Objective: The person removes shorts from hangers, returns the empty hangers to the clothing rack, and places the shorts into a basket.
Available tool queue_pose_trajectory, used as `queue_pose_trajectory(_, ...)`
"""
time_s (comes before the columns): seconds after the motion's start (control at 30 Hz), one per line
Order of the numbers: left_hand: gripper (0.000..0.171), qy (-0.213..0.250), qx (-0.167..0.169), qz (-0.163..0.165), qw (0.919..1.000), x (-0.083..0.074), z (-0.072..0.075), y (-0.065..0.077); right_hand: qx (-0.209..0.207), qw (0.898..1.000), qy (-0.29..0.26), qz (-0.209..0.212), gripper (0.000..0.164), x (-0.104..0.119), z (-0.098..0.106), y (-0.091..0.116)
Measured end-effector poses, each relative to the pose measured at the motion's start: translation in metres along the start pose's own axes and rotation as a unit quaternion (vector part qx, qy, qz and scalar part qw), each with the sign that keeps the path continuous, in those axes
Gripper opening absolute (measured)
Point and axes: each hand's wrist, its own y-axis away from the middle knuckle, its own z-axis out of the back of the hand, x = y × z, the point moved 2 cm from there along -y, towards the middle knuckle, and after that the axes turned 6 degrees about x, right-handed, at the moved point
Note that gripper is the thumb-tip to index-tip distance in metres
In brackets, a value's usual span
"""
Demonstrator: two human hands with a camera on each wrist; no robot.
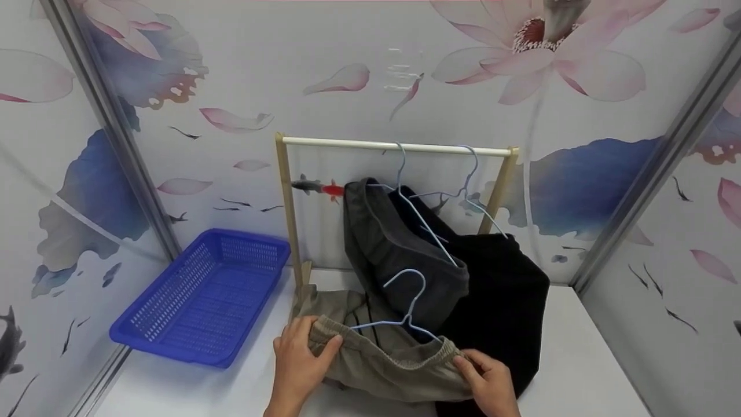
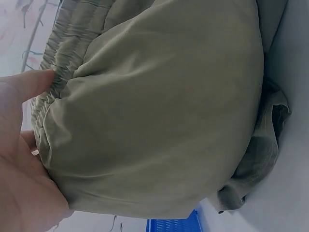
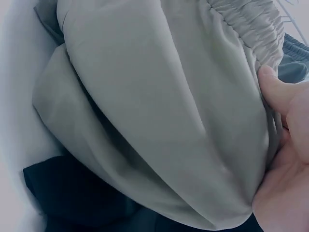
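While L hand (image 1: pixel 301 358) & R hand (image 1: pixel 491 379) each pinch 1 pr khaki pants (image 1: pixel 382 373) at waist, before 1 rack (image 1: pixel 341 143), 1 wire hanger (image 1: pixel 408 318) sits inside; 2 other hangers (image 1: pixel 399 187) on rack w/ 1 grey garment (image 1: pixel 399 249), 1 blk garment (image 1: pixel 509 289); 1 blue basket (image 1: pixel 211 304) at L

A light-blue hanger (image 1: pixel 409 318), hook up, sits partly inside rumpled, elastic-waisted khaki pants (image 1: pixel 388 370).

Both hands reach in from the tabletop's (image 1: pixel 579 359) near side, well apart. The left hand (image 1: pixel 301 356) pinches, its thumb (image 1: pixel 331 350) slanting toward the far right corner, the other fingers (image 1: pixel 302 326) bent. The right hand (image 1: pixel 489 379) pinches too (its wrist barely shows from above), thumb slanting toward the far left corner.
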Motion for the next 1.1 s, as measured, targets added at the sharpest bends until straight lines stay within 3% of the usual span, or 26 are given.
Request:
queue_pose_trajectory(0.2, 0.054, -0.010, 0.011, 0.009, 0.9999, 0.001, 0.000, 0.001, -0.034, 0.999, 0.023, 0.020, 0.008, 0.034, 0.002, -0.001)
queue_pose_trajectory(0.33, 0.054, -0.003, 0.000, 0.024, 0.9997, 0.002, 0.000, 0.001, -0.046, 0.998, 0.012, 0.028, 0.012, 0.024, 0.000, -0.001)
queue_pose_trajectory(0.43, 0.053, -0.008, 0.004, 0.057, 0.9983, 0.003, 0.001, 0.001, -0.049, 0.997, 0.009, 0.050, 0.015, 0.010, -0.004, 0.000)
queue_pose_trajectory(0.57, 0.056, -0.033, 0.016, 0.102, 0.9942, 0.006, 0.004, 0.000, -0.048, 0.996, 0.023, 0.066, 0.016, 0.014, -0.008, 0.002)
queue_pose_trajectory(0.63, 0.058, -0.043, 0.019, 0.109, 0.9929, 0.007, 0.005, 0.000, -0.049, 0.996, 0.030, 0.069, 0.017, 0.017, -0.008, 0.003)
queue_pose_trajectory(0.8, 0.051, -0.051, 0.019, 0.101, 0.9934, 0.006, 0.008, 0.000, -0.044, 0.996, 0.039, 0.071, 0.016, 0.019, -0.010, 0.002)
queue_pose_trajectory(1.1, 0.023, 0.006, 0.043, 0.090, 0.9951, 0.003, 0.010, 0.000, -0.034, 0.998, 0.013, 0.045, 0.014, 0.014, -0.008, 0.004)
